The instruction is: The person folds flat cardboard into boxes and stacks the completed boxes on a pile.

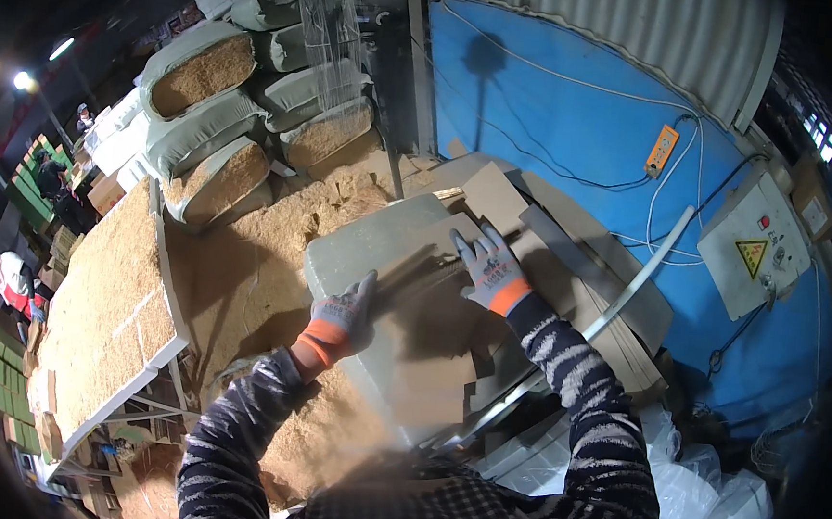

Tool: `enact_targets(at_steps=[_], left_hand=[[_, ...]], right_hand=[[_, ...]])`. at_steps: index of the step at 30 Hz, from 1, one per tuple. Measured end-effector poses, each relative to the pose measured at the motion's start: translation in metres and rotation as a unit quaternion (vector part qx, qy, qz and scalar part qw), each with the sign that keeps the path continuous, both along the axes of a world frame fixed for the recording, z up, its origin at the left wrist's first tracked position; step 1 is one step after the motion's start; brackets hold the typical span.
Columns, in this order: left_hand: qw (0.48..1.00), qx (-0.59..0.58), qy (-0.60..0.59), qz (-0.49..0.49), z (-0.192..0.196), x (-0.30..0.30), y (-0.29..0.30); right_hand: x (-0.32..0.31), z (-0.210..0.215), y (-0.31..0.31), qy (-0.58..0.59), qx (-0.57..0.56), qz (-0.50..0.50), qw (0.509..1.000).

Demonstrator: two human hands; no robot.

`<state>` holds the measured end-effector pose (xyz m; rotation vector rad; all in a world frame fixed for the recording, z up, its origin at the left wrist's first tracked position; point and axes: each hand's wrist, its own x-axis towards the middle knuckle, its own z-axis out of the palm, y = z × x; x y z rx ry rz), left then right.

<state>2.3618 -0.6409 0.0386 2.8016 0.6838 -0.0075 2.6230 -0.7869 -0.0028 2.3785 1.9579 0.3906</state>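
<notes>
You have two gloved hands on one large flat board (404,297), a pale grey-beige sheet with rounded corners, smooth on top, that looks like thick cardboard or a pressed panel. It lies across a heap of sawdust (251,277) right in front of you, with its long axis running from your lower right up toward the upper left, and its far end pointing at the stacked sacks.

Your left hand (340,317) sits at the board's left edge, fingers (364,290) curled over the rim and gripping it. Your right hand (492,270) lies flat on the top face near the far right corner, fingers (470,249) spread open and pressing down rather than clasping anything. Both gloves are grey knit with orange cuffs, and your sleeves are dark with a light striped pattern.

To the right of the board, a pile of brown cardboard sheets (570,261) leans against the blue wall (562,106); they overlap too much to count. A white curved strip (626,293) crosses in front of them.

Beyond the sawdust you can make out about six bulging sacks (224,101), grey-green woven cloth, open-mouthed and filled with coarse tan shavings. To your left stands one long counter (109,306) with white edges, its top covered in the same loose shavings. On the wall hang one orange control pendant (662,149) and one pale metal switch box (755,247).
</notes>
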Motion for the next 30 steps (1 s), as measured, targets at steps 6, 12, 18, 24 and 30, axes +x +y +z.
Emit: enact_targets(at_steps=[6, 12, 18, 24, 30], left_hand=[[0.995, -0.017, -0.043, 0.086, -0.075, 0.029, 0.023], [0.986, -0.027, -0.099, 0.133, -0.112, 0.034, 0.026], [0.951, -0.260, -0.149, 0.074, -0.061, -0.095, 0.121], [0.755, -0.526, -0.316, 0.232, -0.138, -0.060, 0.101], [0.684, -0.565, -0.374, 0.272, -0.283, 0.025, 0.020]], right_hand=[[-0.038, -0.067, 0.029, 0.348, -0.068, -0.164, 0.920], [-0.043, -0.080, 0.051, 0.518, 0.046, -0.132, 0.844], [0.114, -0.073, -0.064, 0.521, 0.015, -0.177, 0.835], [0.167, -0.085, -0.087, 0.828, 0.315, -0.162, 0.436], [0.088, -0.192, 0.026, 0.790, 0.246, -0.166, 0.537]])
